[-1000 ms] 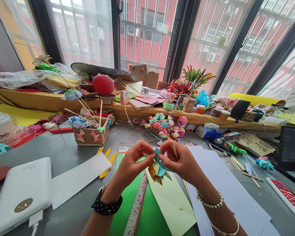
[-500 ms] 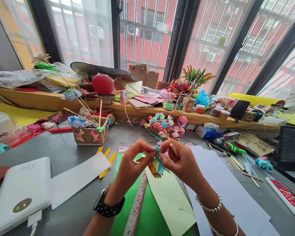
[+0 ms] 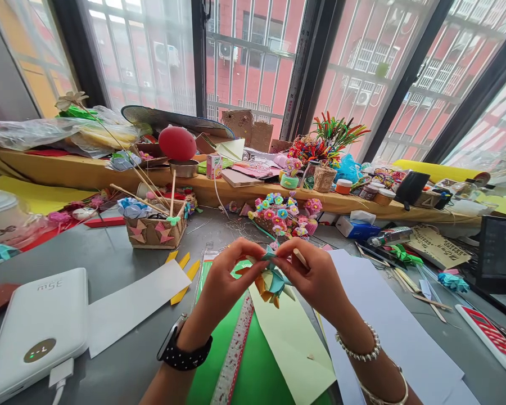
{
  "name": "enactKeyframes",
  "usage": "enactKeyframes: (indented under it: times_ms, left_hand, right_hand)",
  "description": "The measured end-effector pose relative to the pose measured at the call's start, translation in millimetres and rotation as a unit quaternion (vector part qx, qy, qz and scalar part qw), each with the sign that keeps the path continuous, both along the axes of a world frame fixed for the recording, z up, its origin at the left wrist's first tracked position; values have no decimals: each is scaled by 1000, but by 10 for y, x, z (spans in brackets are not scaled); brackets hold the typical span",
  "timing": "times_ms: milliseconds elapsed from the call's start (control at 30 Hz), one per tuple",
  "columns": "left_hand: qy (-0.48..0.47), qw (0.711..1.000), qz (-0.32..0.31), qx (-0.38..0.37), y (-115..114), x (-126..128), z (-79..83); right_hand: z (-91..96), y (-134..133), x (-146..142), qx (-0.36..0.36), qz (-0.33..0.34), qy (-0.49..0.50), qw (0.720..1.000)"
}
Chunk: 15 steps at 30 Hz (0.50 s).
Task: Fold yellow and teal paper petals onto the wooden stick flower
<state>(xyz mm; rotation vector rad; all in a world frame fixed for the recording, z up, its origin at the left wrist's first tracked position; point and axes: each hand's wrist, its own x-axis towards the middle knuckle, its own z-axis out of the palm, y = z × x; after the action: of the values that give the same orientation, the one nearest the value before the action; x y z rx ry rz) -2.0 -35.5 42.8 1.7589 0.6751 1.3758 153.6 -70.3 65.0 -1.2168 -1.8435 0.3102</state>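
Between my hands hangs a folded paper flower (image 3: 272, 284) with yellow-orange, pale green and blue petals. My left hand (image 3: 236, 273) pinches a blue petal near the flower's top with thumb and forefinger. From the other side, the thumb and forefinger of my right hand (image 3: 307, 275) press on the same blue part. A thin wooden stick (image 3: 300, 257) is tucked in the curled fingers of my right hand. Under the flower lie a pale green paper sheet (image 3: 293, 343), a patterned ruler (image 3: 235, 351) and a green folder (image 3: 261, 371).
A white power bank (image 3: 37, 326) and a white paper strip (image 3: 139, 306) lie at left, near yellow paper strips (image 3: 185, 281). White sheets (image 3: 383, 315) spread at right. Behind stand a cardboard basket (image 3: 157, 228) and small craft flowers (image 3: 278, 214). A red calculator (image 3: 491, 337) lies far right.
My fingers have shifted slightly at the flower's top, the right fingertips drawing closer over the blue petal. The flower has turned a little and shows more of its petals.
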Motion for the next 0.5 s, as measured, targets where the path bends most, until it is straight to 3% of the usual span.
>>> enactKeyframes:
  times_ms: [367,500]
  left_hand:
    - [-14,983,-102,-149,32,-35,10]
    - [-24,981,-103,-161,27,-42,9]
  right_hand:
    - [-39,27,-21,127,-9,-48,991]
    - [-14,17,-2,63,5,-14,998]
